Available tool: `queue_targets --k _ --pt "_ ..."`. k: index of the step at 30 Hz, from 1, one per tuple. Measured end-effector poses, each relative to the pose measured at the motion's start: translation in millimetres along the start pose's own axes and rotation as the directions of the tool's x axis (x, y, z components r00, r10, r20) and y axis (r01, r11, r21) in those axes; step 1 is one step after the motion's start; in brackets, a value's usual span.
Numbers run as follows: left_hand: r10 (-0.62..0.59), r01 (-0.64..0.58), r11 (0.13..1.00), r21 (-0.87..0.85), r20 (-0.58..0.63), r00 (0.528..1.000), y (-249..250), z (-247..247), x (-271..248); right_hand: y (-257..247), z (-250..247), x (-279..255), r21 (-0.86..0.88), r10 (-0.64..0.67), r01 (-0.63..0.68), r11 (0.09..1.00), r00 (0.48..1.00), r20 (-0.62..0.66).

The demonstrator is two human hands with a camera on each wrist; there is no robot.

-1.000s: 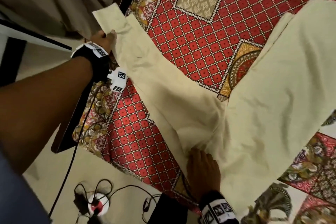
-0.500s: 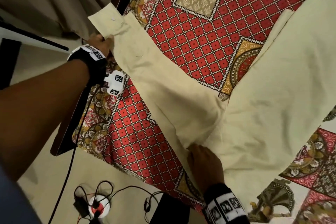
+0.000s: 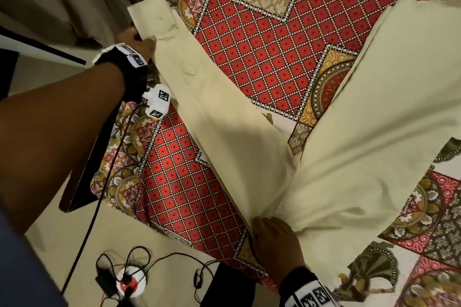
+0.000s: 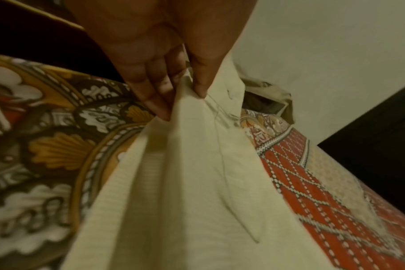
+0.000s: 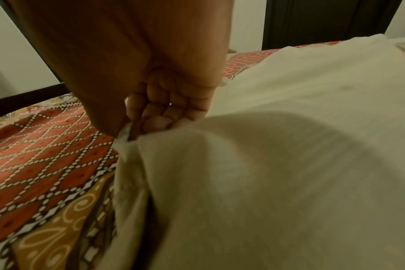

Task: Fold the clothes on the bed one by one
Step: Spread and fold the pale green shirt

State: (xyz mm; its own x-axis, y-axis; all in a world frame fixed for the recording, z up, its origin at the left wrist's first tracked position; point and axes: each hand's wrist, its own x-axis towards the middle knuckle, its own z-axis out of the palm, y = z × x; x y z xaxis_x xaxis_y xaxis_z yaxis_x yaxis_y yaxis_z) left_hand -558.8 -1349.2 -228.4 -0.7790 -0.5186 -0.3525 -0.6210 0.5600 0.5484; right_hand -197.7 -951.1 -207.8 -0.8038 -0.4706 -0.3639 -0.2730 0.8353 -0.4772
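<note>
1. Your left hand (image 3: 136, 41) pinches the cream garment's (image 3: 349, 132) sleeve cuff at the bed (image 3: 262, 65) edge; pulled slack, it may slide floorward.
2. Your right hand (image 3: 275, 242) clamps the side seam; tugging risks creasing.

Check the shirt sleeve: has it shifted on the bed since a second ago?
Yes. The sleeve has drawn back toward the bed's near edge. Its far edge now clears the red checked panel, baring a white strip of bedsheet.
</note>
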Motion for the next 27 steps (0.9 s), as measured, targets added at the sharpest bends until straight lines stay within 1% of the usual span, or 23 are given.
queue_targets --k 1,3,4,6,8,9,10,12,14,15,16,17,18,19,20,21,22,23,24,25,26,27 --pt "0.013 -0.013 1.0 0.017 0.011 1.0 -1 2 0 0 3 1 -0.017 0.001 0.0 1.0 0.998 0.066" --pt "0.025 -0.026 0.998 0.064 0.027 0.999 -3 2 -3 0 6 2 -0.04 -0.003 0.009 0.999 0.988 0.154" --pt "0.059 -0.062 0.995 0.078 0.038 0.998 -5 1 -4 0 7 2 -0.047 -0.009 0.018 0.999 0.985 0.174" --pt "0.068 -0.07 0.996 0.054 0.041 0.997 -10 0 -1 1 4 4 -0.057 -0.027 0.039 0.998 0.981 0.191" --pt "0.087 -0.088 0.996 0.002 0.024 0.996 -7 2 -9 2 0 7 -0.071 -0.07 0.082 0.994 0.984 0.166" --pt "0.079 -0.079 0.997 0.001 0.004 0.997 -4 3 -16 1 -5 8 -0.057 -0.076 0.085 0.995 0.986 0.147" --pt "0.097 -0.097 0.995 0.016 -0.027 0.995 -1 6 -22 1 -8 9 -0.026 -0.069 0.072 0.997 0.99 0.123" --pt "0.145 -0.141 0.989 0.05 -0.09 0.985 0 7 -46 3 -20 6 0.062 -0.024 0.022 0.998 0.999 0.042" --pt "0.203 -0.191 0.978 0.087 -0.157 0.967 -7 7 -78 14 -36 -3 0.154 0.078 -0.07 0.986 0.996 -0.052" --pt "0.259 -0.23 0.961 0.153 -0.208 0.943 -13 7 -99 23 -44 -8 0.207 0.176 -0.153 0.966 0.98 -0.096" --pt "0.329 -0.282 0.933 0.224 -0.211 0.92 -19 12 -125 36 -50 -17 0.264 0.301 -0.256 0.93 0.942 -0.148" --pt "0.406 -0.354 0.895 0.271 -0.17 0.898 -19 19 -159 50 -56 -27 0.336 0.424 -0.346 0.876 0.885 -0.195" --pt "0.489 -0.452 0.85 0.272 -0.086 0.868 -20 30 -198 64 -60 -39 0.421 0.52 -0.393 0.817 0.817 -0.247" --pt "0.587 -0.575 0.782 0.239 0.027 0.809 -23 44 -238 75 -64 -54 0.494 0.602 -0.422 0.76 0.743 -0.292" --pt "0.671 -0.686 0.701 0.197 0.144 0.727 -26 61 -276 87 -64 -69 0.544 0.67 -0.45 0.708 0.673 -0.314" --pt "0.719 -0.761 0.632 0.144 0.255 0.646 -33 79 -312 94 -62 -86 0.566 0.717 -0.485 0.666 0.624 -0.309" --pt "0.739 -0.805 0.586 0.091 0.347 0.577 -43 97 -345 98 -54 -104 0.566 0.736 -0.513 0.645 0.615 -0.282" --pt "0.738 -0.825 0.563 0.044 0.423 0.526 -54 114 -375 97 -46 -121 0.555 0.72 -0.519 0.651 0.653 -0.235" --pt "0.726 -0.832 0.554 0.017 0.48 0.493 -63 127 -403 93 -35 -138 0.549 0.678 -0.501 0.669 0.714 -0.176" --pt "0.71 -0.827 0.563 0.002 0.511 0.484 -70 136 -423 86 -26 -151 0.544 0.619 -0.466 0.697 0.774 -0.13" --pt "0.687 -0.811 0.585 0.001 0.53 0.497 -76 144 -441 80 -16 -164 0.522 0.542 -0.413 0.746 0.833 -0.115" --pt "0.662 -0.788 0.616 0.015 0.532 0.528 -80 149 -456 73 -8 -174 0.468 0.461 -0.356 0.809 0.878 -0.13"
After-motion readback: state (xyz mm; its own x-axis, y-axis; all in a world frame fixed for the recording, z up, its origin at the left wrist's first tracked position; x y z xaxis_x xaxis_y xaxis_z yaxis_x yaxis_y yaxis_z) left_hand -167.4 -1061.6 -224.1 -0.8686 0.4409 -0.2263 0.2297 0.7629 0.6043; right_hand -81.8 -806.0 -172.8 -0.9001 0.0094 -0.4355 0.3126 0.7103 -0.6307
